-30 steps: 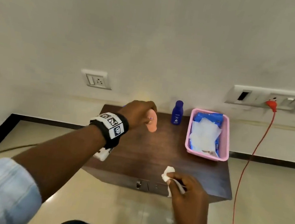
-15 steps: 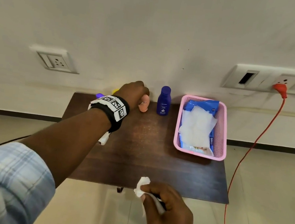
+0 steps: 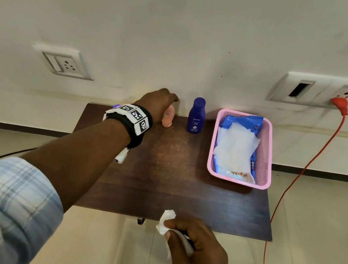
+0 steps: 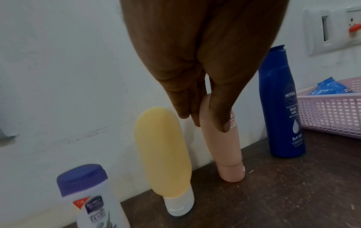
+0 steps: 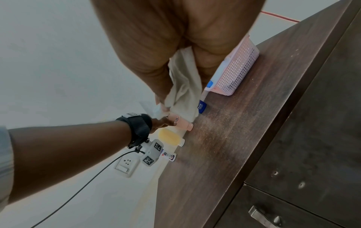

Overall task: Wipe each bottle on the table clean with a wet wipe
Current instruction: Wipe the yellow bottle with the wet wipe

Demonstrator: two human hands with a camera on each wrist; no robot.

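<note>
Left hand (image 4: 205, 86) pinches the peach tube (image 4: 222, 148) near its top, cap down on the table's (image 3: 182, 198) far edge beside the blue bottle (image 3: 196, 117). Its long axis stands nearly upright below the fingers. Right hand (image 3: 195, 250), at the near edge, grips the wet wipe (image 3: 165, 221).

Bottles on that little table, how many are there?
4, in a row along the wall: a white bottle with a purple cap at the left end, a yellow tube, a peach tube held by the left hand, and a blue bottle beside the pink basket.

Bottles (image 4: 163, 154) crowding wall; basket (image 3: 264, 156) right; table (image 3: 170, 175) middle seemingly open.
</note>
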